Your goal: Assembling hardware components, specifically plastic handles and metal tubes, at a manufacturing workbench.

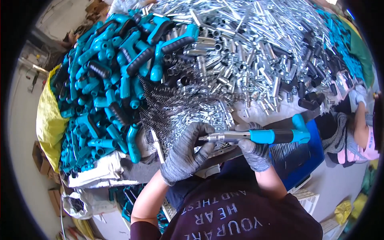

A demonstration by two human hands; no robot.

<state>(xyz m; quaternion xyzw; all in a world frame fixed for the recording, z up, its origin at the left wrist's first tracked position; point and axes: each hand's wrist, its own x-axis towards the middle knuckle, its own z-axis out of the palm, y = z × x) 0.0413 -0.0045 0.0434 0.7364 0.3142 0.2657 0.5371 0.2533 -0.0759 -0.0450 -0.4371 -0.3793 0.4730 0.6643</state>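
Note:
In front of my chest lies, held level, a tool with a teal-and-black handle (pixel 278 136) and a silver metal shaft (pixel 226 136). Its teal end bends upward at the right. My right hand (pixel 256 154), in a grey glove, is closed around it where shaft meets handle. At the shaft's narrow left tip, my gloved left hand (pixel 186 148) has its thumb and fingers curled around the end; whether a small part sits between them is hard to make out. Just beyond both hands spreads a heap of small metal pins (pixel 196 116), with dark springs (pixel 160 94) beside it.
Teal-and-black handles (pixel 108 72) are piled high at the left, by a yellow sack (pixel 50 120). Metal sleeves and rods (pixel 248 52) cover the far table. A blue bin (pixel 316 148) with thin rods stands at my right. Another person's gloved hand (pixel 358 96) works at the far right.

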